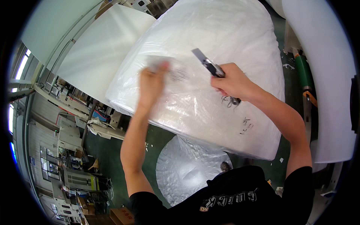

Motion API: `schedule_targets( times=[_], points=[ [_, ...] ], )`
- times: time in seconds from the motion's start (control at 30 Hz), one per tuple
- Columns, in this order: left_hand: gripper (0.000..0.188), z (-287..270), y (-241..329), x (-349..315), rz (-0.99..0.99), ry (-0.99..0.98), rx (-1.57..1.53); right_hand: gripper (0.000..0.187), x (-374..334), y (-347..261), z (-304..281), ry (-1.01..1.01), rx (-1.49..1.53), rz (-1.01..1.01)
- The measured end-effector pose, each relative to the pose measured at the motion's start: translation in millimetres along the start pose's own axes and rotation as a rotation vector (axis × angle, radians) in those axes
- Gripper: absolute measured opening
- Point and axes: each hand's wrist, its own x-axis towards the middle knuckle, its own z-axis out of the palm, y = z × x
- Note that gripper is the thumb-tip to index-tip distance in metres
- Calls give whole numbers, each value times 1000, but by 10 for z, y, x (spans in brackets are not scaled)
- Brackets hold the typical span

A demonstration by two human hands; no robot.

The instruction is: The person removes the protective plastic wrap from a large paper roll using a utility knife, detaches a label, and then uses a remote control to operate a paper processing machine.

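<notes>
My right hand (pixel 235 81) grips a snap-off utility knife (pixel 208 63), its wide blade out and pointing up and to the left. Beneath both hands lies a large, thick white bundle (pixel 221 30) wrapped in clear plastic film, with dark handwritten marks on it. My left hand (pixel 152 85) is over the bundle's left part, smeared by motion, its fingers pinched together. A greyish, see-through patch shows at those fingertips; I cannot make out what it is. The knife's blade stands apart from my left hand.
Below the bundle, a round silvery-white, film-wrapped roll end (pixel 180 176) stands on the green floor. A white sheet surface (pixel 108 48) extends at the upper left. Along the right are a big white roll (pixel 330 75) and a green cylinder (pixel 303 71). Machines and boxes (pixel 122 216) stand at left.
</notes>
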Motion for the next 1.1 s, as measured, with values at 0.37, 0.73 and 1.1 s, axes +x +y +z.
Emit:
schedule_targets(
  times=[0.37,0.73,1.1],
  points=[
    [34,-1045,-132,-666,-6,387,-796,34,-147,-140,77,182,-109,-225],
    [33,398,-1351,-3505,-862,-6,-1145,32,-999,171,169,-202,-420,-250],
    [32,1023,-2234,-3709,-626,-596,-788,39,-2270,1236,1219,257,402,148]
  ],
)
